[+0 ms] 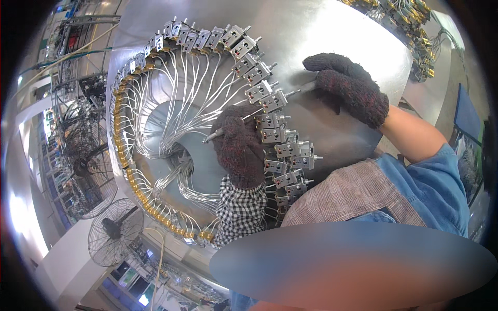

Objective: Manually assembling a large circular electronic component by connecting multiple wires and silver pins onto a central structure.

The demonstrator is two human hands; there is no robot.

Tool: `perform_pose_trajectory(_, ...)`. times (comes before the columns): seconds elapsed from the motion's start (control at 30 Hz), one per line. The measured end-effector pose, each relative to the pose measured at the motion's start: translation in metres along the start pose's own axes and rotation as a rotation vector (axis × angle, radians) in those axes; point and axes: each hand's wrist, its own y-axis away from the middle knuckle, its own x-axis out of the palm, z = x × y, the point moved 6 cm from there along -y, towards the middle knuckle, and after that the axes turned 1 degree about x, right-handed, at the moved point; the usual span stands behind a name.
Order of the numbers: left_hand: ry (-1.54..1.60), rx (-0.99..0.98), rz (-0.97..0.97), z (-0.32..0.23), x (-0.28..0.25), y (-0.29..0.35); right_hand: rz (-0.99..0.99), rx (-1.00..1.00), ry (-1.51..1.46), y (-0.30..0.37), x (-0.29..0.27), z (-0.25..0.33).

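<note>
My left hand [239, 147], in a dark knitted glove under a checked sleeve, is closed round a slim metal rod [213, 136] whose tip sticks out on the left. A thin pale line [252, 113] shows above that hand, beside the row of blocks. My right hand [355, 88], in a similar glove, pinches a slim metal shaft [307, 87]; the rest of it is hidden in the glove. This shaft points at a small silver metal block [273, 100] in the row, and I cannot tell whether they touch. More silver blocks [280, 136] stand just right of my left hand.
Silver blocks and brass-coloured fittings [122, 137] ring the metal table [332, 26], with thin white lines [176, 119] running inward to a bundle. Another cluster of brass-coloured parts [423, 57] lies at the far right. Fans [115, 230] stand at left, beyond the table.
</note>
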Motion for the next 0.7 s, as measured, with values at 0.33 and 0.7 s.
perform_pose_trajectory(0.33, 0.835, -0.221, -0.137, 0.017, 0.006, 0.003, 0.045, -0.112, 0.181, -0.009, 0.007, 0.000)
perform_pose_trajectory(0.7, 0.756, -0.254, -0.166, 0.017, 0.005, 0.001, -0.011, -0.135, 0.053, -0.012, 0.008, -0.005)
